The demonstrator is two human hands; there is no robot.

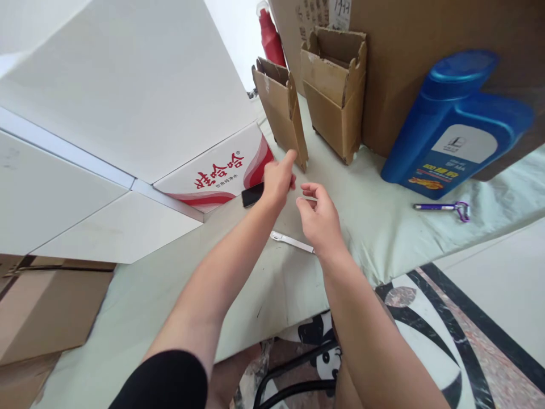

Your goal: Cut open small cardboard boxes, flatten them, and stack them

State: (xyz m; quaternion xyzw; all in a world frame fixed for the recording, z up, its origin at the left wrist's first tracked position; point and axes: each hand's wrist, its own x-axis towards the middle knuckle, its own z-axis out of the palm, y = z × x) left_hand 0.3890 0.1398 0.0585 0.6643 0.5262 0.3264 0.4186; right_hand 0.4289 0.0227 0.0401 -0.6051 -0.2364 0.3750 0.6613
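Observation:
My left hand [277,180] is over the table, its thumb raised apart from its partly hidden fingers, and nothing shows in it. It overlaps the lower edge of a narrow cardboard box [279,111]; whether they touch I cannot tell. A black phone [252,195] lies beside this hand, partly covered by it. My right hand [320,216] faces it, fingers loosely curled with a gap to the thumb, holding nothing visible. Beneath the right wrist lies a slim white tool [293,242], one end hidden. A second open-topped cardboard box [332,94] stands behind the hands.
On the right stand a large blue jug [455,128] and a purple-handled razor-like tool [440,208] on the pale cloth [383,233]. White cartons with red lettering [219,176] block the left. A red bottle [271,37] and a big brown carton [409,34] are behind.

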